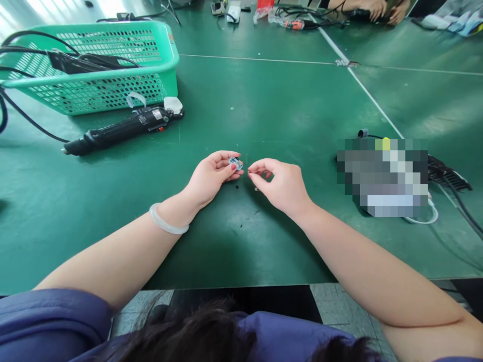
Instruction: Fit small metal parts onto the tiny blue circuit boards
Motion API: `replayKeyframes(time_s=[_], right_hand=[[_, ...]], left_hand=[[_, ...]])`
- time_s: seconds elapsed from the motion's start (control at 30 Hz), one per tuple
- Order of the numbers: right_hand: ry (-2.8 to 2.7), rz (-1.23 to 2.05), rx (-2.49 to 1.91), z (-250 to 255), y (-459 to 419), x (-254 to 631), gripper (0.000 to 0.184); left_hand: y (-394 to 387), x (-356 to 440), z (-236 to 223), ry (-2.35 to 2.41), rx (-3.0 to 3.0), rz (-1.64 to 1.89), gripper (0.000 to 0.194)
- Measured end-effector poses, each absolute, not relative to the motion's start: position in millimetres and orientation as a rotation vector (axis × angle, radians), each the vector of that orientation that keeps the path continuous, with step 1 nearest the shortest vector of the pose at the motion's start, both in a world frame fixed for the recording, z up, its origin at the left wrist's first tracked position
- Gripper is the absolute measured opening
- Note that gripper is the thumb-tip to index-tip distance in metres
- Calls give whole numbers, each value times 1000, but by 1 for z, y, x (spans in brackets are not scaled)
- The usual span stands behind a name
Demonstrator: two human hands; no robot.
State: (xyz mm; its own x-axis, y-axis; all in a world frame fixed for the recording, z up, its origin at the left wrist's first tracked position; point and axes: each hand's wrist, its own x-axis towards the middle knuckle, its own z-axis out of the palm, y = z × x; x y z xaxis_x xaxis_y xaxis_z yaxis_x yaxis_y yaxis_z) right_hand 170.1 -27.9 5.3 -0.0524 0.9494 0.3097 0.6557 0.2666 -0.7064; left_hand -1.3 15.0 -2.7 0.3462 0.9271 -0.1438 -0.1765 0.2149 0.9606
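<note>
Between the thumb and fingers of my left hand [211, 176] is a small bluish-grey part with dark and light details [236, 163]; it looks like a small electronic piece, but its exact kind is unclear. My right hand [281, 183] is just to the right of it, thumb and index fingertip pinched together. Whatever sits in that pinch, if anything, is too small to make out. A gap separates the right fingertips from the part. Below the hands, a tiny black piece [237, 187] and a tiny pale piece [256, 189] lie on the green tabletop [241, 261].
A black electric screwdriver [124, 128] lies at the left, before a green basket [166, 55] holding black cables. A blurred-out object [385, 176] with cables is at the right. Across the table are more cables [302, 12] and another person's hands [385, 9].
</note>
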Motion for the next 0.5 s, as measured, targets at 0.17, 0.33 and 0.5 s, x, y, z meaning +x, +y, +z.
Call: replayKeyframes(time_s=[0.17,0.33,0.5], right_hand=[[-1767,463,-1453,10,-30,173,11],[-1832,439,-1418,12,-31,172,9],[-1886,352,-1409,10,-30,175,8]], left_hand=[[13,-2,-1,887,1159,853,25],[11,-2,3,916,1221,808,26],[11,-2,4,914,1245,772,22]])
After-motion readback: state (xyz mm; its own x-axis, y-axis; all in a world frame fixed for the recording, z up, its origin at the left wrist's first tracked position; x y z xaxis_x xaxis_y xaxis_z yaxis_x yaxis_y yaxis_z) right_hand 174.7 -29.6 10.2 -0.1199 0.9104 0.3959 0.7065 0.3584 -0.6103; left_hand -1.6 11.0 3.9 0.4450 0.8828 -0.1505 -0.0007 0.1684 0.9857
